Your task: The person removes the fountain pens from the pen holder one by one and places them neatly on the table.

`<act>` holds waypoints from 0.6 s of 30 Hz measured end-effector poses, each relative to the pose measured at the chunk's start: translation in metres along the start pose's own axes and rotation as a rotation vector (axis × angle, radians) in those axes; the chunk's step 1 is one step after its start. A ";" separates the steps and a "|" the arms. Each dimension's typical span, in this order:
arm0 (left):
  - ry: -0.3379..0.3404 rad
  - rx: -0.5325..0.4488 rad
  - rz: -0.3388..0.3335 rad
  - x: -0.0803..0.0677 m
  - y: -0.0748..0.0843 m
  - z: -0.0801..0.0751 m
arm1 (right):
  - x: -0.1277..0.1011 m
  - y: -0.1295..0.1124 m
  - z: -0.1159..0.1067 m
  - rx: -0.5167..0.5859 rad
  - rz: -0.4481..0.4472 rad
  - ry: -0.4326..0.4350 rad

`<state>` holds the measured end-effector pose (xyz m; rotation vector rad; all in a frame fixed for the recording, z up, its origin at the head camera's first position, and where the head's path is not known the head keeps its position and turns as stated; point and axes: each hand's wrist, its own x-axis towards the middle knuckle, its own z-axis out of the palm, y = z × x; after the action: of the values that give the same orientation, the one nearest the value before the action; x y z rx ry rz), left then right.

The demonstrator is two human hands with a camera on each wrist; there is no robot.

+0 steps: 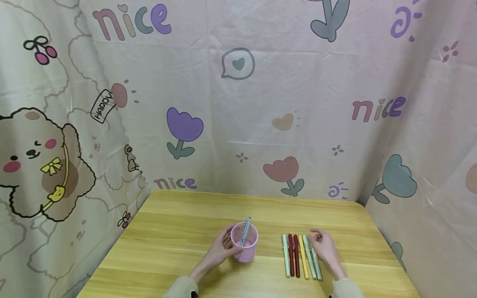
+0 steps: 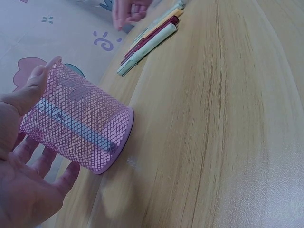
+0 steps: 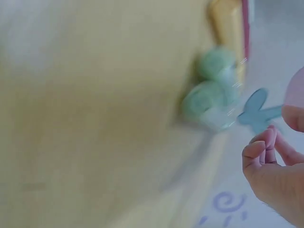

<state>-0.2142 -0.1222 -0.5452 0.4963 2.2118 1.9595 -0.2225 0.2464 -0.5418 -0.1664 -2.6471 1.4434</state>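
Note:
A pink mesh pen holder [image 1: 245,255] stands upright on the table, with one light blue pen [image 1: 246,230] leaning inside it. My left hand [image 1: 219,251] holds the holder from its left side, thumb near the rim and fingers around the mesh. Over to the right, several pens lie in a row: a pale green pen [image 1: 285,256], two dark red pens [image 1: 296,257], a yellow pen [image 1: 303,258] and two light green pens [image 1: 309,258]. Beside the upper right end of that row is my right hand [image 1: 325,247], fingers loosely bent, with nothing visible in its grasp.
The wooden table [image 1: 179,223] reaches back to a printed cloth [image 1: 238,116]. More cloth hangs along the left and right sides. In the right wrist view the ends of the light green pens [image 3: 205,102] look blurred.

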 end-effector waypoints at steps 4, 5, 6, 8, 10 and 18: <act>0.000 -0.003 0.000 0.000 0.000 0.000 | -0.003 -0.023 0.017 0.042 -0.084 -0.011; 0.000 -0.001 0.001 0.000 0.001 0.000 | -0.004 -0.029 0.023 0.052 -0.107 -0.013; -0.001 0.001 0.001 -0.001 0.002 0.000 | -0.005 -0.034 0.030 0.063 -0.137 -0.016; 0.000 -0.002 -0.002 -0.001 0.003 0.000 | -0.007 -0.045 0.044 0.094 -0.187 -0.033; 0.000 -0.004 -0.003 -0.001 0.003 0.000 | -0.008 -0.056 0.058 0.124 -0.229 -0.052; -0.027 -0.017 0.017 0.000 0.000 0.000 | -0.007 -0.095 0.096 0.135 -0.363 -0.160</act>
<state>-0.2138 -0.1218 -0.5448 0.5378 2.1794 1.9665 -0.2346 0.1144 -0.5141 0.4364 -2.5090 1.5520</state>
